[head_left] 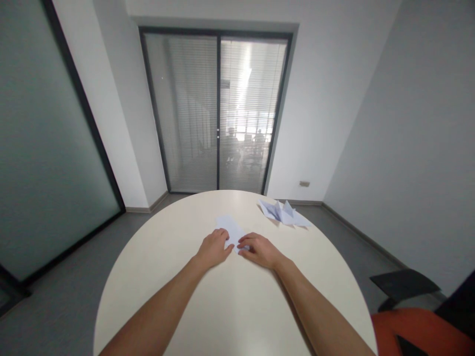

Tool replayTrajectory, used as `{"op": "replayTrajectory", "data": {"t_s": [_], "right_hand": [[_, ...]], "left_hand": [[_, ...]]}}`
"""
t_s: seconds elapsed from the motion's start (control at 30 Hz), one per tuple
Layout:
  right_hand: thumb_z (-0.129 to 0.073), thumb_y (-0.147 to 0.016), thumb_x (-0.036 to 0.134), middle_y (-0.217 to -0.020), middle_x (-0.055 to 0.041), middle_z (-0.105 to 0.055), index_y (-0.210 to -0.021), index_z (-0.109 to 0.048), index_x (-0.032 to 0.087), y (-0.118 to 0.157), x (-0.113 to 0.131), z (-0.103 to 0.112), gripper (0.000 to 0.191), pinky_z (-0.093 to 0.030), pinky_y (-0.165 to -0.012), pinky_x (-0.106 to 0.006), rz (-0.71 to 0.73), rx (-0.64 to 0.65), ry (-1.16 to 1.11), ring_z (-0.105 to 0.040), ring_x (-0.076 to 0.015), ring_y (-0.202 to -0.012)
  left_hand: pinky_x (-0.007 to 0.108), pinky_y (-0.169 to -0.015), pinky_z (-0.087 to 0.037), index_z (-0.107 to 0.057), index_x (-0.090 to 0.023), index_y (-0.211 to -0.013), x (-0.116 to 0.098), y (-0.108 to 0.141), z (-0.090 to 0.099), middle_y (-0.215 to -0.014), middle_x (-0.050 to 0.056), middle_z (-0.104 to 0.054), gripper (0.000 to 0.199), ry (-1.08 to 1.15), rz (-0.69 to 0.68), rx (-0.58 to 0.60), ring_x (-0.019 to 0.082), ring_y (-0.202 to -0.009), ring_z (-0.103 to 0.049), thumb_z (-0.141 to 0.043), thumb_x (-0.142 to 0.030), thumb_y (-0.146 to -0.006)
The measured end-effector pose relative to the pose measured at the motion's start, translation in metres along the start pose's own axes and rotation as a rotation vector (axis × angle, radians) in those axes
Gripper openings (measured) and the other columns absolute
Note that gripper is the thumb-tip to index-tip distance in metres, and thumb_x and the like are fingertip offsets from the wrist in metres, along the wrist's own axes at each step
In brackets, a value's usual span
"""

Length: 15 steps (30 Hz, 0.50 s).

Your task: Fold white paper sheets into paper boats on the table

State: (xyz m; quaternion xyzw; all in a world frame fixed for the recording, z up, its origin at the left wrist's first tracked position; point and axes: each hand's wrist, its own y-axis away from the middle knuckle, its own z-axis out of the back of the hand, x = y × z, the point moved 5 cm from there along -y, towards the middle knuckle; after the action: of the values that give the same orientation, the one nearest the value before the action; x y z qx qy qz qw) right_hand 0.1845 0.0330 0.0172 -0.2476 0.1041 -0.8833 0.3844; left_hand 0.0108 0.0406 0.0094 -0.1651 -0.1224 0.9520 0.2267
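A small piece of pale, bluish-white paper (pixel 232 228) lies flat on the round table, its near part partly covered by my fingers. My left hand (pixel 215 247) rests on the paper's left edge, thumb pointing right and fingers curled over it. From the right, my right hand (pixel 259 249) has its thumb and fingers closed on the paper's near right corner. Both hands stay low at the table surface, a small gap between them. Farther back on the right sit several folded paper shapes (pixel 284 213), with pointed parts standing up.
The cream round table (pixel 156 277) reaches toward a glass door with blinds (pixel 243 113). An orange and black chair (pixel 419 326) stands at the right, close to the table edge. A frosted glass panel (pixel 44 148) is on the left.
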Motion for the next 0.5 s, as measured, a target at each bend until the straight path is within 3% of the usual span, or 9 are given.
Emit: {"op": "replayTrajectory", "data": {"t_s": [0.5], "right_hand": [[-0.07, -0.084, 0.044, -0.107, -0.0067, -0.071, -0.102, -0.072, 0.024, 0.0001, -0.0016, -0.0005, 0.027, -0.047, -0.093, -0.035, -0.039, 0.003, -0.003, -0.063, -0.0232, -0.104]], "left_hand": [[0.037, -0.09, -0.043, -0.065, -0.02, -0.101, 0.0016, -0.0026, 0.0022, -0.107, 0.007, -0.065, 0.03, -0.03, 0.059, -0.055, 0.025, -0.104, -0.057, -0.066, -0.045, -0.085]]}}
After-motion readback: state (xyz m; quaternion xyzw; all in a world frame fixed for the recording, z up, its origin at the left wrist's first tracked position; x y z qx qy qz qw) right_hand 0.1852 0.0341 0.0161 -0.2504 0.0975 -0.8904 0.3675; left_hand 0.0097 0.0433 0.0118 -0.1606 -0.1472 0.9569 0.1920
